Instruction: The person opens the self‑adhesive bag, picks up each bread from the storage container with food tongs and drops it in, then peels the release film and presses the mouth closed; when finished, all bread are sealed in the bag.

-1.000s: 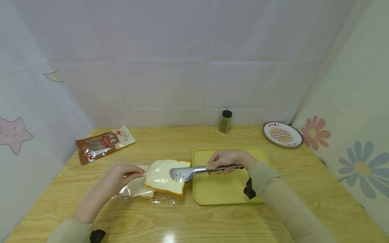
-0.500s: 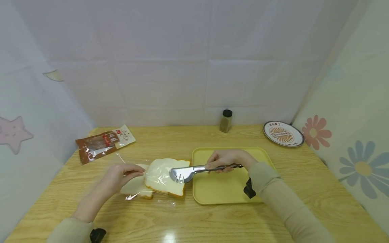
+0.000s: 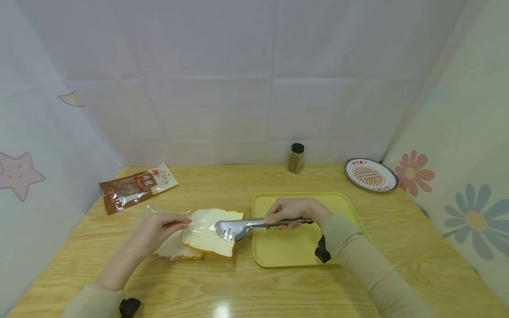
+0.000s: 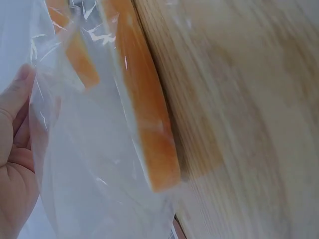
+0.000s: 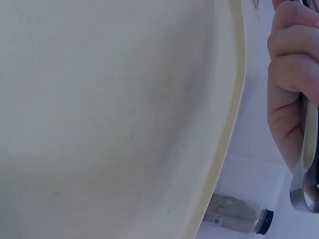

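Note:
My right hand (image 3: 289, 213) grips metal tongs (image 3: 260, 222) by the handle, above the yellow tray (image 3: 286, 251). The slotted head of the tongs lies over the right part of a white bread slice (image 3: 207, 243) with an orange-brown crust. That slice overlaps a second bread slice (image 4: 149, 124), which lies low inside a clear plastic bag (image 4: 99, 164). With thumb and fingers my left hand (image 3: 163, 229) pinches the bag's edge, lifting the film beside the upper slice. In the right wrist view, curled fingers (image 5: 294, 69) wrap the tongs; their head is outside that view.
A brown food packet (image 3: 135, 187) lies at the back left. Behind the tray stands a black-capped spice jar (image 3: 295, 160), and a white plate (image 3: 370, 176) with a red pattern lies at the back right. Fabric walls enclose the wooden table (image 3: 238, 291).
My right hand, the tongs and the upper bread slice have shifted slightly left, farther over the lower slice. The left hand stays almost still, pinching the bag.

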`<state>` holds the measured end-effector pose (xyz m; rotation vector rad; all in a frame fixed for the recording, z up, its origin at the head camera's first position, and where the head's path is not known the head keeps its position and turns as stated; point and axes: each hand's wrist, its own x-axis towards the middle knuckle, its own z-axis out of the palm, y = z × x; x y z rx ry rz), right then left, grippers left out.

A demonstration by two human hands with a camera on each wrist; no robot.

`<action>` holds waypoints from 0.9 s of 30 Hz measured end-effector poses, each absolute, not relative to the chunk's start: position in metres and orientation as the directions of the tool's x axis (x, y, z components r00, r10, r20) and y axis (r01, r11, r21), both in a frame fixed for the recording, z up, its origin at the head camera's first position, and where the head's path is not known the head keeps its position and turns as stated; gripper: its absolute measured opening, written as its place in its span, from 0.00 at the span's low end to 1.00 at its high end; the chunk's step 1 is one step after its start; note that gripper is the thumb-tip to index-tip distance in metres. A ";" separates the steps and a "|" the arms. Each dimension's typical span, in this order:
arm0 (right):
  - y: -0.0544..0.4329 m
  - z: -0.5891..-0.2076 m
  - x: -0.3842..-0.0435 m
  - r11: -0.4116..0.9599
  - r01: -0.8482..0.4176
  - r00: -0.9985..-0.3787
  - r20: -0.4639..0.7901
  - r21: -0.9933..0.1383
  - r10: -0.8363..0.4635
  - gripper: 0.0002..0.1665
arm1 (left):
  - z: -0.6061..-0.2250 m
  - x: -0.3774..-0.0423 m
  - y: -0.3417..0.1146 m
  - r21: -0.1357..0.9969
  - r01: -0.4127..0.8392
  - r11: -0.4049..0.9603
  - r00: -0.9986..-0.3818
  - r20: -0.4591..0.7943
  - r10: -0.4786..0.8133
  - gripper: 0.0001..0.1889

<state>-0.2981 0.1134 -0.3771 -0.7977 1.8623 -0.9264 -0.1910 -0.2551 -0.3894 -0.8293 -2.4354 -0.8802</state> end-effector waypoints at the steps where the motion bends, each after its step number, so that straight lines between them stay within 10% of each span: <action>1: 0.113 -0.378 -0.298 0.519 -0.148 -0.403 -0.428 -0.842 -0.809 0.23 | -0.390 -0.191 -0.255 0.430 0.654 0.623 -0.735 0.558 0.386 0.10; 27: 0.087 -0.390 -0.290 0.463 -0.106 -0.391 -0.391 -0.880 -0.833 0.28 | -0.389 -0.188 -0.251 0.531 0.598 0.601 -0.789 0.519 0.327 0.08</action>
